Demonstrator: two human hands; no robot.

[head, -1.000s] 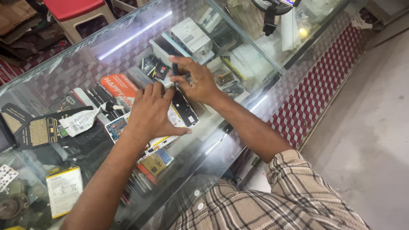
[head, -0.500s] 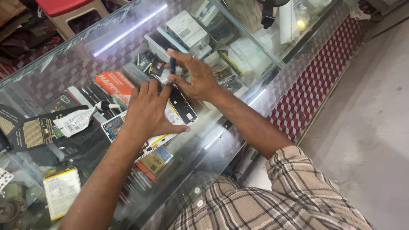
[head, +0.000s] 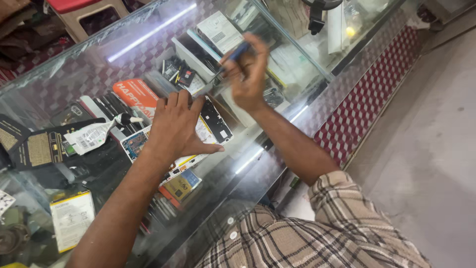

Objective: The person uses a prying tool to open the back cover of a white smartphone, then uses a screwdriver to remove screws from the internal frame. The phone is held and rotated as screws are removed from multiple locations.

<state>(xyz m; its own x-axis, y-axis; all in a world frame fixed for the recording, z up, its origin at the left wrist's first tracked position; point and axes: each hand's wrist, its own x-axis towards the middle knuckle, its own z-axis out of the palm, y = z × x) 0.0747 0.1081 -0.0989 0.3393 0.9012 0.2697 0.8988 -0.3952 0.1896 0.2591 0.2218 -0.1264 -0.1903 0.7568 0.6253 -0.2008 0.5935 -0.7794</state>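
Blue-handled screwdriver [head: 237, 53] gripped between thumb and fingers of right hand [head: 248, 74], lifted above the glass counter [head: 277, 134], tip pointing down and to the left. Tip blurred, so cannot tell if touching anything. Right hand closed firmly around the handle, raised well apart from the opened phone [head: 215, 119].

Opened phone lying flat on the counter top, dark inner side with small parts facing up, white frame along the edge. Left hand [head: 176, 126] pressed flat over the phone, fingers spread and straight, thumb stretched to the right along the lower edge; palm open, gripping nothing, only holding down. Upper right part of the phone visible beside the fingers.

Just left of the left hand, a blue circuit board [head: 134, 141] partly covered by the wrist. Farther left, a white labelled bag [head: 91, 136] and a dark flat pouch [head: 39, 146] on the glass. Below the glass, on the shelf inside, an orange box [head: 136, 94], white boxes [head: 220, 30], a small yellow pack [head: 181, 186] and a pale battery [head: 72, 218] near the lower left. Checked shirt sleeve [head: 342, 198] at the right arm. Red and white patterned counter front [head: 367, 94] on the right side, grey floor [head: 436, 149] next to it.
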